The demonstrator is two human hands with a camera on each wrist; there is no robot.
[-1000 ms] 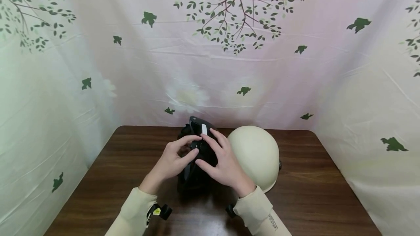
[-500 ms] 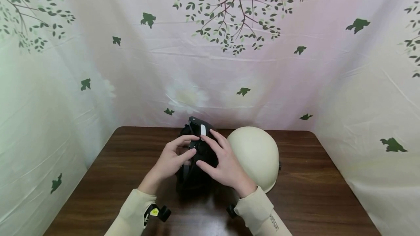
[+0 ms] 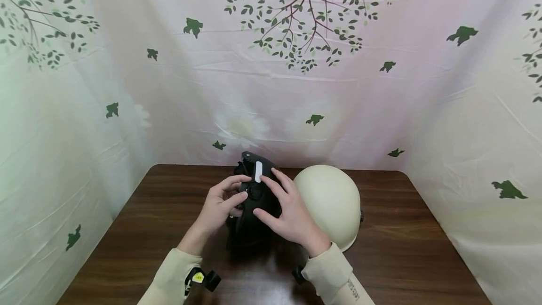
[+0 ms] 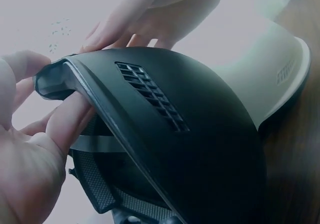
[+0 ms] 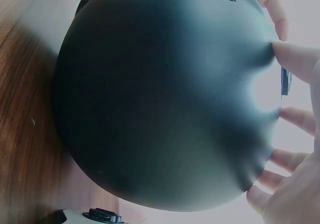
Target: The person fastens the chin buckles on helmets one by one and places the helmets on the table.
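One black helmet [image 3: 267, 199] is being steadied at the tabletop [image 3: 402, 229], just beside the cream helmet [image 3: 326, 201], the left grip [image 3: 217, 206] pinching its rim [image 4: 111, 125], the right grip [image 3: 292, 208] resting spread on its shell, the next move probably calling for even support.

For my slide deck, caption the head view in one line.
Both hands on a black helmet, a cream helmet beside it on a dark wood-grain table.
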